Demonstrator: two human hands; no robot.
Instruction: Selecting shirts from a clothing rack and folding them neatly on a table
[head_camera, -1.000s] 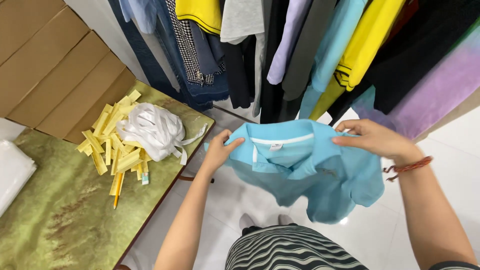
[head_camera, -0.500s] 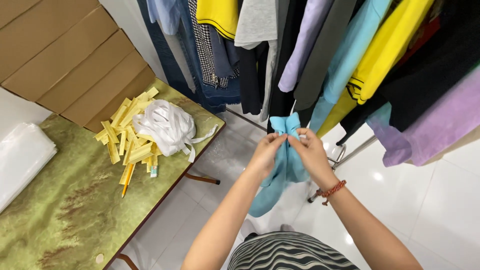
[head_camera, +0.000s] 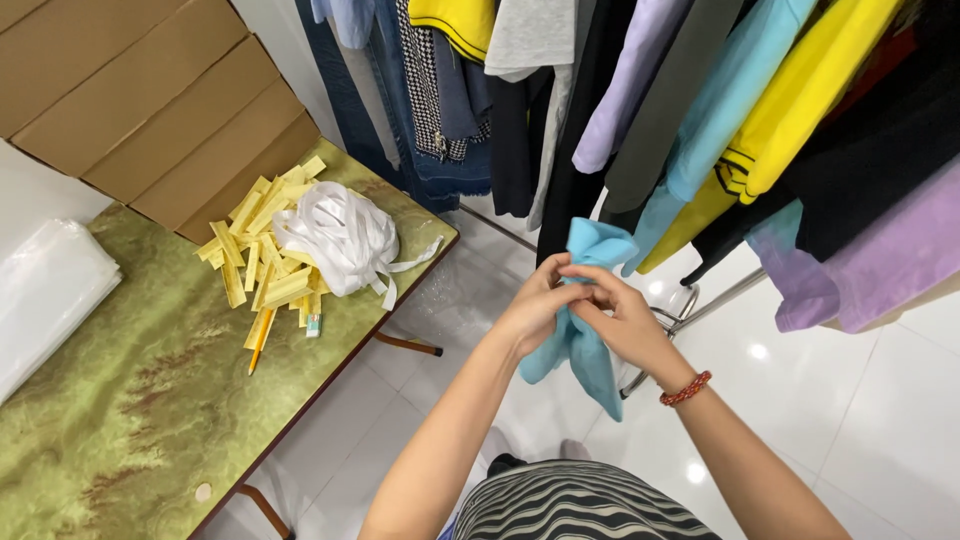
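A light blue garment hangs folded lengthwise between my two hands, in front of my chest. My left hand grips its left side and my right hand grips it from the right, fingers meeting at the top near the collar. A red bead bracelet circles my right wrist. Part of the cloth sticks up above my fingers and the rest dangles below them.
A rack of hanging clothes in black, yellow, lilac and blue fills the top right. At left stands a green patterned table with yellow strips, a bundle of white ribbon, a clear plastic bag and flat cardboard. White tiled floor lies below.
The blue garment was spread wide between my hands a second ago. My hands have come together and it now hangs folded narrow. The view has shifted slightly.
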